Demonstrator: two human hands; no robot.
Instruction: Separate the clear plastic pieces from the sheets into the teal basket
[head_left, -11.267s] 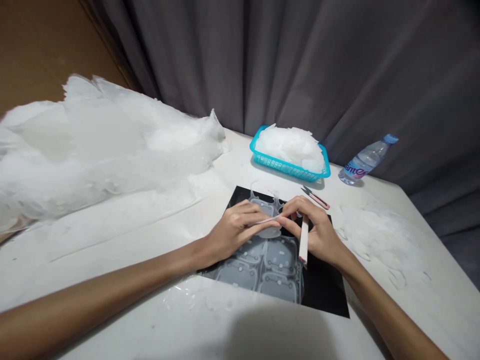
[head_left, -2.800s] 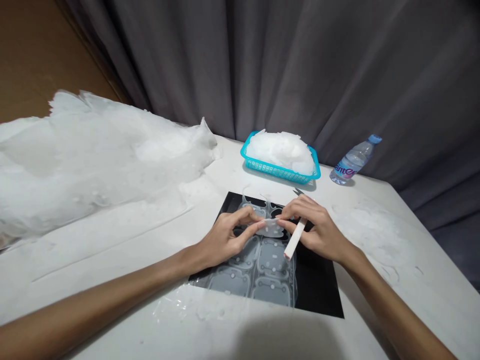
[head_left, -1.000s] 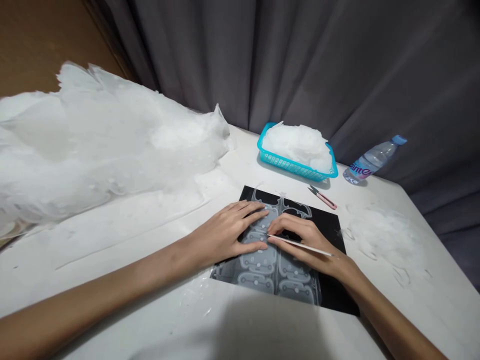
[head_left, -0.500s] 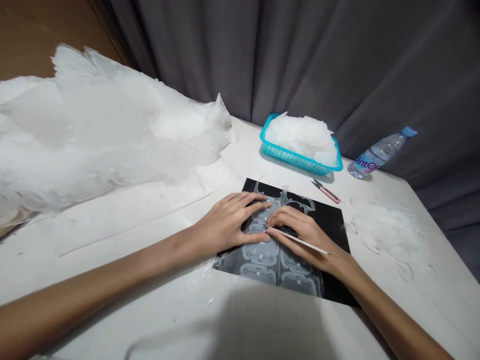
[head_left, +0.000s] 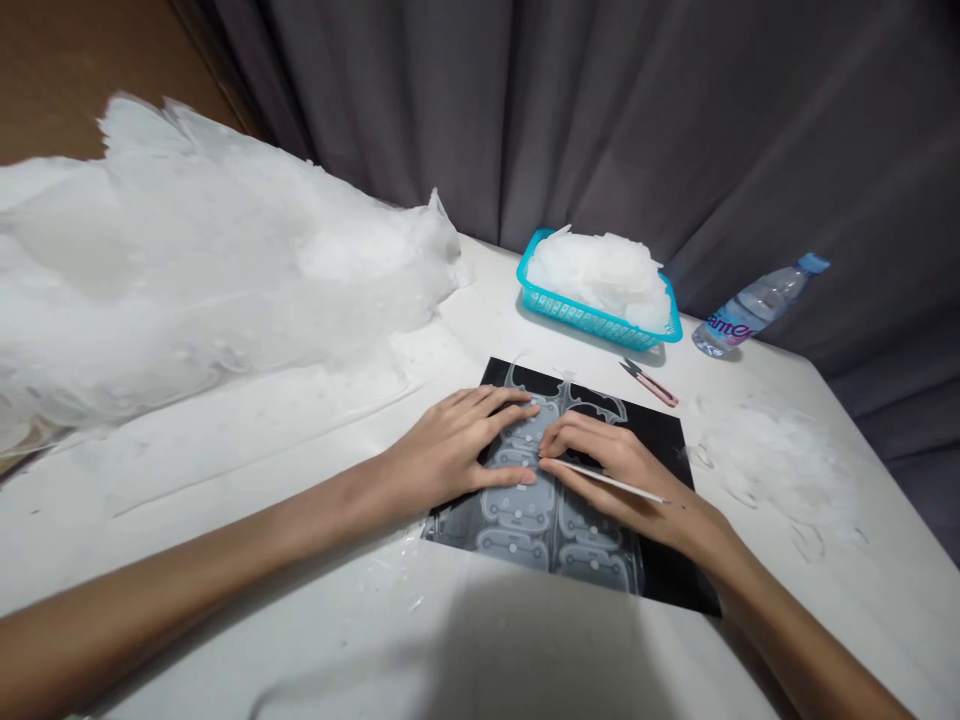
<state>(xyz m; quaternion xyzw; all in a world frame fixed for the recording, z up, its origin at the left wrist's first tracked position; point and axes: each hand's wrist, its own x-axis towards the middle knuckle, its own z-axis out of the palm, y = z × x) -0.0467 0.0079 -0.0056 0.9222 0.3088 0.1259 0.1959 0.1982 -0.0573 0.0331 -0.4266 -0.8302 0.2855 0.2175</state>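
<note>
A translucent sheet with rows of rounded, plate-like cut shapes [head_left: 517,510] lies on a black mat [head_left: 667,560]. My left hand [head_left: 457,440] rests flat on the sheet's left side, its fingers spread and the thumb apart. In my right hand [head_left: 600,465] is a thin white stick-like tool [head_left: 619,484], pinched near its lower end, with the shaft lying back over the hand. Its working tip, hidden by my fingers, is close to the middle of the sheet. Along the mat's far edge, parts of the sheet's frame stand as open outlines [head_left: 611,405] without inner pieces.
A large heap of white translucent material in plastic [head_left: 225,260] fills the left. Behind the mat are a turquoise basket [head_left: 600,325] holding white pieces, pink-handled thread snips [head_left: 652,385] and a water bottle [head_left: 750,310]. Clear scraps [head_left: 787,460] lie at the right.
My right hand has shifted very slightly right, along with the white tool. My left hand stays pressed on the sheet. The whole view has moved a little.
</note>
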